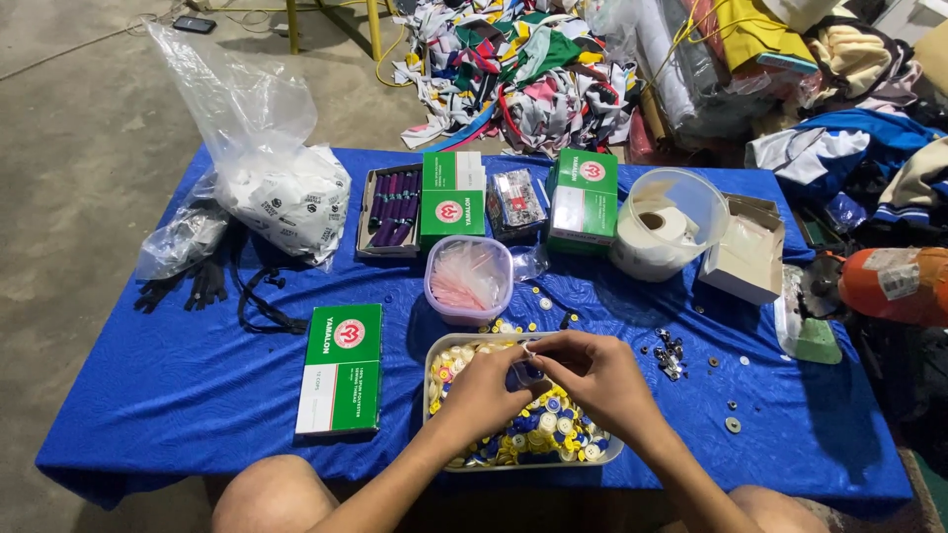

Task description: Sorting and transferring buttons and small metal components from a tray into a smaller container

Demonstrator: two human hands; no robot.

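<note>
Blue-clothed table [197, 385], tray of buttons [592, 456], left hand [486, 387], right hand [592, 373], fingertips pinching small white piece [530, 348]

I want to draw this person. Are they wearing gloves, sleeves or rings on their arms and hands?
No gloves and no sleeves: the left hand and right hand are bare, and so are both forearms up to the picture's edge. No ring, watch or bracelet shows. The knees at the bottom are bare too.
</note>
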